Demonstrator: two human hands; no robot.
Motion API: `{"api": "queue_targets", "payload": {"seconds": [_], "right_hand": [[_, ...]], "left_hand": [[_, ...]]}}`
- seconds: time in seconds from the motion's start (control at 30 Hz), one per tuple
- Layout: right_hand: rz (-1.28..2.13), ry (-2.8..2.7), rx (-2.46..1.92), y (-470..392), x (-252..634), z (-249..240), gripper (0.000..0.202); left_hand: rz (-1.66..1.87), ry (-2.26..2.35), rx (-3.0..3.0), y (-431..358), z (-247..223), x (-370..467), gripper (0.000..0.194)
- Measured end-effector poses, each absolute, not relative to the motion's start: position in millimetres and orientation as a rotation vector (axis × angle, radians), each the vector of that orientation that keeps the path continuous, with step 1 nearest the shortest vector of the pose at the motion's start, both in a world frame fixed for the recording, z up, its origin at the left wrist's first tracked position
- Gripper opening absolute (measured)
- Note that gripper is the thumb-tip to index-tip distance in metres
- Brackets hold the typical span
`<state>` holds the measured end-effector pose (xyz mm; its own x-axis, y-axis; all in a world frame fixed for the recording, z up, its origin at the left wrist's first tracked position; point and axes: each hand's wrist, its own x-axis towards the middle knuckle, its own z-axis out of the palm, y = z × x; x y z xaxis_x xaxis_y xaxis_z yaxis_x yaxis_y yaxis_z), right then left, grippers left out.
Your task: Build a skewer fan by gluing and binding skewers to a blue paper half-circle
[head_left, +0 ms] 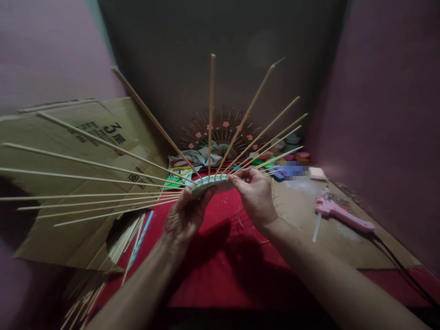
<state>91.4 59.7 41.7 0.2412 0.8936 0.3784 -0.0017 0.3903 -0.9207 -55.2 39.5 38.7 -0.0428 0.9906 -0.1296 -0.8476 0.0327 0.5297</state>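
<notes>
Forearms point(309, 261) are cut off at bottom. Left hand point(184, 217), partly hidden, and right hand point(255, 195) pinch a curved band point(219, 181) mid-frame.

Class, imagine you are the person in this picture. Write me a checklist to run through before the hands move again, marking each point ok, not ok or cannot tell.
1. Left hand supporting the pale curved piece: ok, thumb and fingers hold its left end.
2. Right hand steadying the other end: ok, thumb and fingertips close on it.
3. Long sticks fanning outward from the piece: ok.
4. Every long stick firmly fixed: cannot tell.
5. Pink glue gun away from both hands: ok, it lies on the flat cardboard at right.
6. Glue gun cool: cannot tell.
</notes>
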Motion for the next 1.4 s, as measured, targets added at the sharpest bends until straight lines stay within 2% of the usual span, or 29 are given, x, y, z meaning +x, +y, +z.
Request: {"api": "queue_targets", "payload": {"seconds": [0.17, 0.4, 0.5, 0.57, 0.73, 0.93, 1.03, 1.17, 1.4], "right_hand": [[0.817, -1.242, -0.941, 57, 93, 41, 0.016], [0.512, -1.462, -1.114, 56, 97, 66, 0.017], [0.449, -1.517, -1.185, 57, 100, 67, 0.018], [0.387, -1.555, -1.199, 59, 102, 60, 0.018], [0.364, -1.603, -1.355, 70, 116, 26, 0.017], [0.59, -1.499, -1.454, 80, 135, 2, 0.015], [0.64, -1.478, -1.429, 81, 139, -3, 0.017], [0.666, -1.457, -1.402, 82, 140, -8, 0.016], [0.709, -1.433, -1.376, 82, 140, -11, 0.013]], "left_hand": [[1.506, 0.506, 0.326, 40, 34, -57, 0.034], [1.463, 0.492, 0.356, 36, 30, -52, 0.033], [1.419, 0.589, 0.379, 30, 25, -48, 0.026], [1.311, 0.691, 0.427, 25, 20, -49, 0.019], [0.871, 0.813, 0.679, 15, 12, -58, 0.017], [1.277, 1.14, 1.452, 24, 28, -52, 0.017], [1.307, 1.329, 1.882, 36, 33, -38, 0.02], [1.081, 1.667, 2.287, 49, 27, -19, 0.034], [0.382, 2.011, 2.722, 54, 30, -8, 0.029]]}}
